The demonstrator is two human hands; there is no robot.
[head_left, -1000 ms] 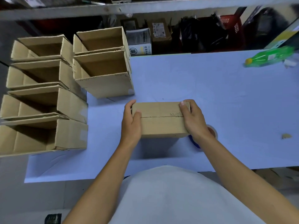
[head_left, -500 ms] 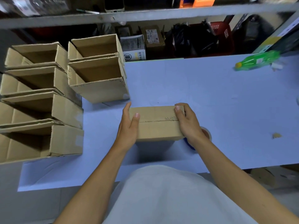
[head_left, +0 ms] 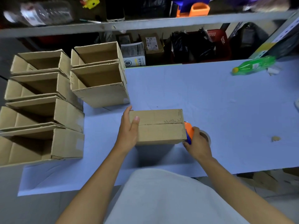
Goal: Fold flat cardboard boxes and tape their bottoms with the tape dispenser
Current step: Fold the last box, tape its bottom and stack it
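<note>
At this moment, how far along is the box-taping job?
Done: six folded boxes stand at the table's left. In hand: the left hand steadies the current box, its bottom seam untaped, flaps closed; the right hand grips the tape dispenser at its right end. Left: taping that seam.

box [head_left: 159,126]: plain brown cardboard
tape dispenser [head_left: 188,130]: bright orange with blue
table [head_left: 202,97]: pale blue
bottle [head_left: 254,65]: green, yellow cap
shirt [head_left: 161,199]: light grey
</note>
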